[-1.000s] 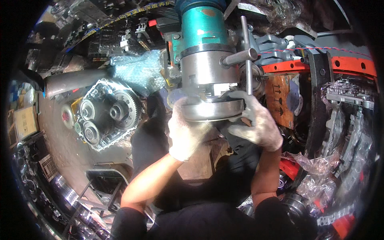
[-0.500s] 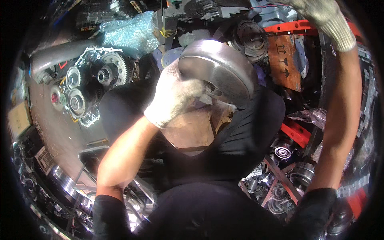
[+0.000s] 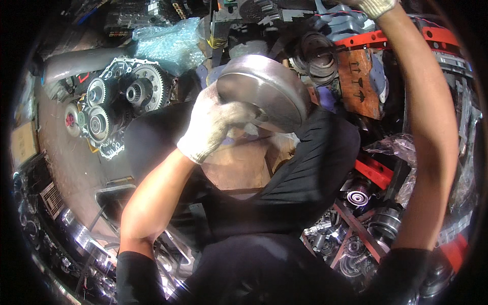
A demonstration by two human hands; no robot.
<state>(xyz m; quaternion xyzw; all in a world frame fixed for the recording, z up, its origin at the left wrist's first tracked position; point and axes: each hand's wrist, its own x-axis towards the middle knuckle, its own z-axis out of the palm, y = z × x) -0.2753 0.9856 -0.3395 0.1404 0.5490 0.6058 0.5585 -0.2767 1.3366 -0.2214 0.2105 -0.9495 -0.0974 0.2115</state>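
Observation:
A round, shiny metal drum (image 3: 264,94) with a deep rim is tilted above my knees. My left hand (image 3: 213,119), in a white knit glove, grips its near left edge; the thumb lies over the drum's face and the other fingers are hidden behind it. Stretched far forward, my gloved right hand (image 3: 376,6) is at the upper edge of the picture, near a grey metal casting (image 3: 348,25). Its fingers run out of the picture, so whether it holds anything does not show.
An open gearbox (image 3: 119,104) with several gears stands at the left, beside bubble wrap (image 3: 170,44). Brown cardboard (image 3: 239,165) lies between my legs. A red perforated bar (image 3: 363,39), stacked rings (image 3: 320,58) and an orange box (image 3: 356,81) are at the right. A parts rack (image 3: 351,234) sits below right.
My left hand and the drum have shifted slightly left in the picture. The right hand has moved up and left, mostly out of the picture.

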